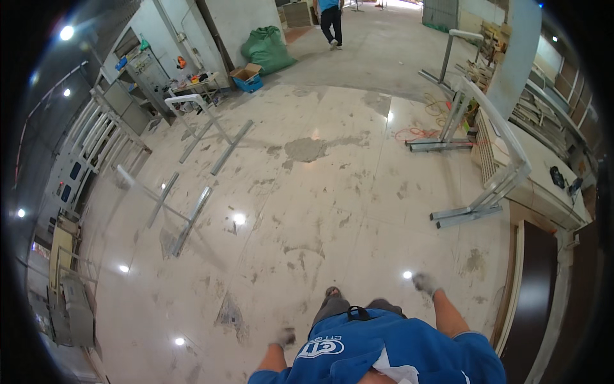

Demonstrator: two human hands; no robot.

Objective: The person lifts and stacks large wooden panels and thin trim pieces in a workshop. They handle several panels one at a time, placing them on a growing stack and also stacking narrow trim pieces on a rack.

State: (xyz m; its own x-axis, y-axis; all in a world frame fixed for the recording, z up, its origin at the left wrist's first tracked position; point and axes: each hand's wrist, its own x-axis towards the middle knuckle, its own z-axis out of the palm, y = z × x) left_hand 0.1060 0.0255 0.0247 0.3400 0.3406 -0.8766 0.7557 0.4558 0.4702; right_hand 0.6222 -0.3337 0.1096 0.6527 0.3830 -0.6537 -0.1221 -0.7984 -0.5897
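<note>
Both arms hang out to the sides of my blue shirt (pixel 384 342), over the worn pale floor (pixel 288 224). My left hand (pixel 286 336), in a greyish glove, is low beside my hip, touching nothing that I can see. Farther out on the other side is my right hand (pixel 425 283), also gloved and smeared by motion. Its nearest thing is the dark brown panel (pixel 531 288) on the right, with a gap between them. No object shows in either hand, but the fingers of both are too blurred to make out.
Metal trestle stands are on the left (pixel 192 221) and right (pixel 470 214). A workbench (pixel 543 173) with a black power tool (pixel 557 176) runs along the right. At the back are a green sack (pixel 267 50), a blue box (pixel 248 80) and another person (pixel 330 20).
</note>
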